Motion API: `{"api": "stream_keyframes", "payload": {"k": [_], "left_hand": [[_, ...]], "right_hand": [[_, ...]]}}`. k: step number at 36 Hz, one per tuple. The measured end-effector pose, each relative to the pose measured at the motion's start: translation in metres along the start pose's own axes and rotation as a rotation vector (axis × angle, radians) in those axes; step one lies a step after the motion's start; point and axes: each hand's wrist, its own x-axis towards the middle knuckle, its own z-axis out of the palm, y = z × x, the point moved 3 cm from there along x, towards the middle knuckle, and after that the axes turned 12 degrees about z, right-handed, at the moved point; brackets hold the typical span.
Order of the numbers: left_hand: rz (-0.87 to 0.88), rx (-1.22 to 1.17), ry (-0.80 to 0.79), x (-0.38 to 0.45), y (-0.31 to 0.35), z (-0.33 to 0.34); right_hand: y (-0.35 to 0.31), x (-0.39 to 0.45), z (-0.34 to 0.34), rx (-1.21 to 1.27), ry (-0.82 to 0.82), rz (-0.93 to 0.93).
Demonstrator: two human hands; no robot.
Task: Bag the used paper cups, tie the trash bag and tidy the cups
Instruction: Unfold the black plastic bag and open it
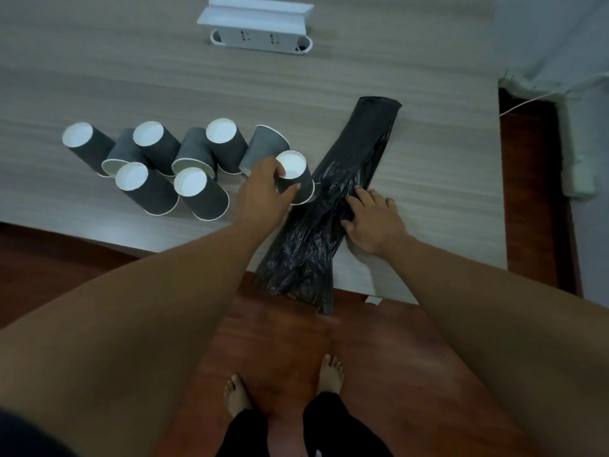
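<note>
My left hand [263, 189] has its grip clamped round one dark paper cup [296, 179], thumb on the near wall and fingers over the far side by the white base. The cup is upside down and sits touching the left edge of the black trash bag [333, 206]. I judge this is the first cup on its way in; none looks bagged yet.

My right hand [372, 222] lies on the bag with fingers spread and fairly straight, so its grip is apart and pressing, not clamped on the plastic. Likely purpose: pin the bag so it does not slide while the other hand works. The bag lies flat and crumpled, running diagonally across the surface [428, 179], its near end hanging over the edge toward the floor [283, 341]. I cannot tell where its mouth is, or whether it is open.

The remaining cups [155, 163] stand in a tight cluster to the left, most upside down with white bases up, several touching.

A white socket box [260, 37] stands at the far side, well apart.

Next move, as I judge it: the mouth must be found and opened before the cup goes in.
</note>
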Motion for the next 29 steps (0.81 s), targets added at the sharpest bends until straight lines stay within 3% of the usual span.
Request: {"api": "stream_keyframes", "payload": {"k": [9,18,24,26,29], "left_hand": [[0.003,0.047,0.028,-0.003,0.003,-0.004],[-0.03,0.081,-0.053,-0.009,0.005,-0.015],[-0.04,0.093,0.138,-0.037,0.017,-0.015],[-0.081,0.032,0.092,-0.053,0.015,-0.011],[-0.153,0.016,-0.175,-0.081,0.004,0.0]], "right_hand": [[0.031,-0.014,0.004,0.028,0.026,0.07],[0.052,-0.026,-0.003,0.033,0.04,0.043],[0.044,-0.042,-0.008,0.094,0.218,-0.045],[0.037,-0.046,-0.008,0.097,0.223,-0.095],[0.029,-0.051,-0.005,0.062,0.179,-0.149]]}}
